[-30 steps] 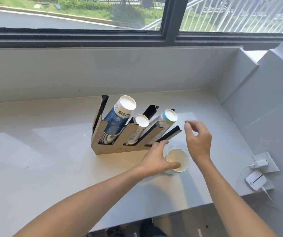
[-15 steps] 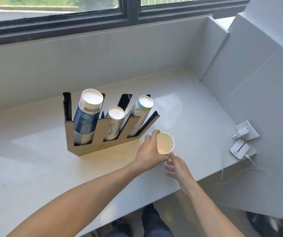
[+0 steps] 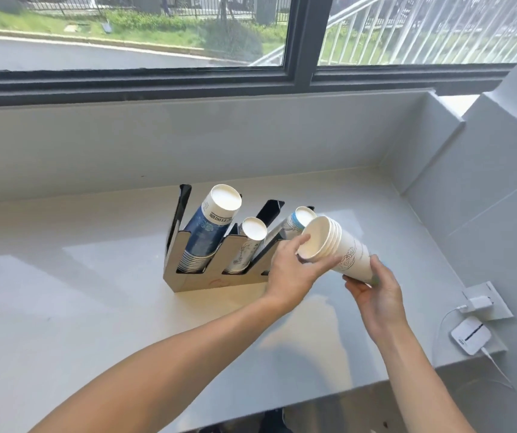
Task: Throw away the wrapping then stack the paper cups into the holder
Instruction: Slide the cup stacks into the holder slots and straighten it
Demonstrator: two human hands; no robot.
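Observation:
A stack of white paper cups lies tilted in the air just right of the cup holder, open mouth facing left toward me. My left hand grips the stack at its rim end. My right hand holds it from below at the base end. The wooden holder stands on the counter with slanted slots. A blue cup stack fills its left slot, a small white stack the middle one, and a white stack with a blue band the right one. No wrapping is visible.
The holder sits on a white counter under a window, with a wall rising at the right. A wall socket with a white charger and a small white device with a cable lie at the counter's right edge.
Both hands lifted the cups off the counter and tipped them sideways beside the holder. My right hand moved from open above the cups to gripping their base. The camera view shifted.

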